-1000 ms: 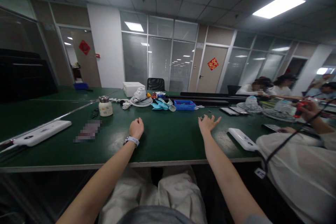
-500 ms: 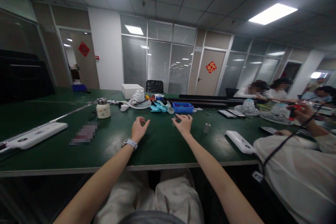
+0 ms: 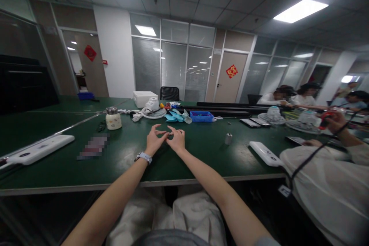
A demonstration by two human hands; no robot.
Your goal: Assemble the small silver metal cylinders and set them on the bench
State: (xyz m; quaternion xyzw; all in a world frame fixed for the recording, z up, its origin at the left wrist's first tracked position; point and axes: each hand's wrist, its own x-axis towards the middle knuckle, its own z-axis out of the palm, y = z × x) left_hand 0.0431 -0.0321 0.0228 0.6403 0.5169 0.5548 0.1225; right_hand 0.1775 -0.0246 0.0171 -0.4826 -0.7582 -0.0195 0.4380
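Note:
My left hand (image 3: 155,140), with a watch (image 3: 143,157) on its wrist, is raised over the green table (image 3: 184,167). Its thumb and index finger are apart in a curve. My right hand (image 3: 177,140) meets it at the thumb tips. The right index finger arches up, while its lower fingers close around a tiny dark spot whose kind I cannot make out. To the right of both hands, a small metal cylinder (image 3: 228,138) stands upright on the table. Beyond the hands lie light-blue fan blades (image 3: 175,116) and a blue basket (image 3: 201,119).
A cream bottle (image 3: 113,119) and a blurred flat item (image 3: 93,147) are on the left. White power strips (image 3: 42,149) lie at both sides. A fan grille (image 3: 153,113) and white box (image 3: 145,99) stand farther back. A co-worker's sleeve (image 3: 314,165) is close on my right.
My right hand has moved left, and its thumb now meets the left thumb. My left hand has stayed nearly in place, with its index finger lifted farther from the thumb.

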